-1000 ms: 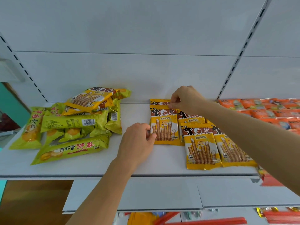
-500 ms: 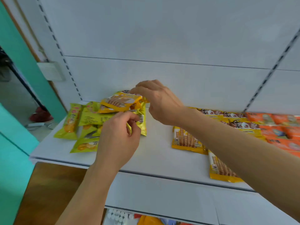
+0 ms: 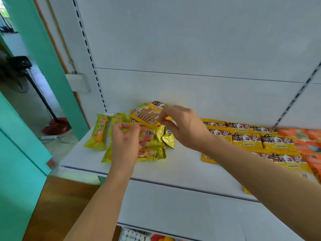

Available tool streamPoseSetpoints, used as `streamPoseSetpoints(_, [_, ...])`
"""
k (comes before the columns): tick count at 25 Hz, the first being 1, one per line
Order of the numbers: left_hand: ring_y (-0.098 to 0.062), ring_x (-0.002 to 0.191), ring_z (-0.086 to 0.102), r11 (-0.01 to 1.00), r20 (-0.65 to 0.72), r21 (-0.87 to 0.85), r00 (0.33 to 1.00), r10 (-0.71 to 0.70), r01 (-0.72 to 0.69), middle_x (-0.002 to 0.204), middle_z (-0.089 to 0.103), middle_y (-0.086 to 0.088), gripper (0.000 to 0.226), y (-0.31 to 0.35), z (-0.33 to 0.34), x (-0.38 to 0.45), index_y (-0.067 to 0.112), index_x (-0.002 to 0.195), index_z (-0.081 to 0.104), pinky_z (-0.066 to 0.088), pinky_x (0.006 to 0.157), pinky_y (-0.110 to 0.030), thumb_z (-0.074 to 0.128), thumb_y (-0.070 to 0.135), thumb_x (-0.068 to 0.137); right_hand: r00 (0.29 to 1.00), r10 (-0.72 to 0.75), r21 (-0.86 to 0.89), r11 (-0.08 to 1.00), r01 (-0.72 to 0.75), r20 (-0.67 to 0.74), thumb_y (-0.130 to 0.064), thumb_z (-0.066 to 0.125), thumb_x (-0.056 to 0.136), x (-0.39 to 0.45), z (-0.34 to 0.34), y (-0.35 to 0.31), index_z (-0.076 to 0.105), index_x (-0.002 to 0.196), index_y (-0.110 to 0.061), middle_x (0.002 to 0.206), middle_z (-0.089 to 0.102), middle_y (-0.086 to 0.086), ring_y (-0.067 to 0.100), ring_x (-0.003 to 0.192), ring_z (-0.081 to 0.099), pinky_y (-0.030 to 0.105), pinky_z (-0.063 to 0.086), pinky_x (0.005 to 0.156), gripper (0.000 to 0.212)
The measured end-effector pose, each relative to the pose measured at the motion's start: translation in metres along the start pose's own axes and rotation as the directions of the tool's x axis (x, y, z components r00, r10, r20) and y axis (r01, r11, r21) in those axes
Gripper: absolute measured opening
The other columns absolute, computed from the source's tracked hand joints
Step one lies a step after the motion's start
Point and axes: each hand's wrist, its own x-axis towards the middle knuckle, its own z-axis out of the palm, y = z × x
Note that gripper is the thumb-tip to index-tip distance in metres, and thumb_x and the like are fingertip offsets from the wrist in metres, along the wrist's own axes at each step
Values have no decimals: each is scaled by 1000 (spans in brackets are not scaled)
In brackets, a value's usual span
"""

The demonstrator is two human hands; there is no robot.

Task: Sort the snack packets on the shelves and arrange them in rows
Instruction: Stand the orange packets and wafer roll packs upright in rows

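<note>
An orange wafer-stick packet (image 3: 147, 114) lies atop the mixed green pile (image 3: 152, 143) at the shelf's (image 3: 173, 173) left; the right hand (image 3: 184, 126) pinches its corner, the left hand (image 3: 126, 143) pinches its near edge. Matching orange packets (image 3: 246, 136) already sit in rows to the right; the pile looks largely unsorted.

The scene is lit brightly and evenly, with soft, diffuse light; no hard shadows are cast on the white shelf (image 3: 182, 169). Daylight is seen at the upper left corner, where the view is washed out. Faint glare is caught on the foil of the green packets (image 3: 156, 136). Strong wide-angle distortion is shown: the slotted uprights (image 3: 88, 53) are bent and tilted toward the edges. Motion blur is spread over the orange packets (image 3: 309, 136) at the right edge and the floor fan (image 3: 17, 72) at the left; print on the packets is softened.
</note>
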Motion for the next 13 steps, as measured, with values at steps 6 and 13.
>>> streamPoseSetpoints(6, [-33,85,76,994,58,-62,995,-85,88,102,74,-21,18,-3,0,9,13,113,44,59,83,-45,48,4,98,990,11,-233,972,23,142,-21,68,88,14,24,-5,67,125,-24,121,70,-3,28,116,59,45,51,93,37])
streamPoseSetpoints(13, [-32,93,76,988,125,-93,986,-115,127,109,73,-20,16,-5,-2,17,13,119,44,57,93,-48,43,13,103,992,38,-286,955,-72,-124,-3,63,83,-3,31,-14,65,128,-18,124,68,3,30,118,59,43,55,88,47])
